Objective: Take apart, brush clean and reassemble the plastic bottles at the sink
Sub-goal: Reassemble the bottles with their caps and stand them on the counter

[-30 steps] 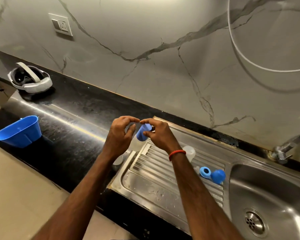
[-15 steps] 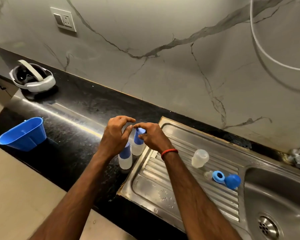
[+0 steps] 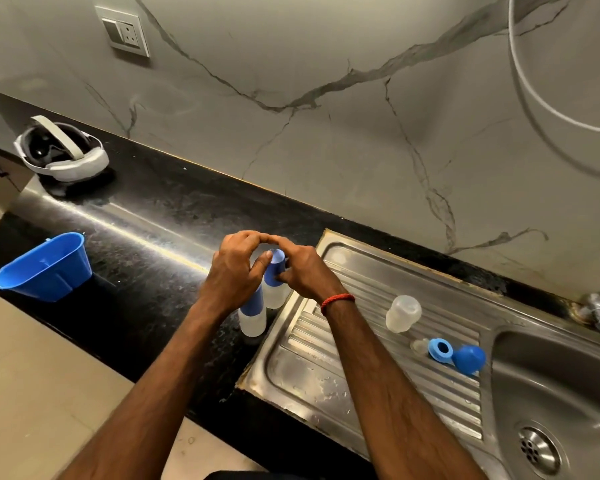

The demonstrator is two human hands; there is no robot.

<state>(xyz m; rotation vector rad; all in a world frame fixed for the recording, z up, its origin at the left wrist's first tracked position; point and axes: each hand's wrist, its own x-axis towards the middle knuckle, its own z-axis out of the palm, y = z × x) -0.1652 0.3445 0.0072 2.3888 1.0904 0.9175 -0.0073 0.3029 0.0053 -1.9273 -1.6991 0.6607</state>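
Now that the capped bottle point(image 3: 275, 295) has been set on the counter point(image 3: 153, 237) beside its twin point(image 3: 253, 315), left hand point(image 3: 234, 271) and right hand point(image 3: 303, 271) pinch its blue cap point(image 3: 275, 266); at four o'clock the open bottle point(image 3: 403, 313) awaits reassembly.

Our forearms rise from the bottom edge and converge at mid-frame. Our left hand point(image 3: 234, 268) and right hand point(image 3: 302, 268) curl toward each other, fingers point(image 3: 250, 237) meeting tip to tip, thumbs pinching a blue cap point(image 3: 275, 266) between them.
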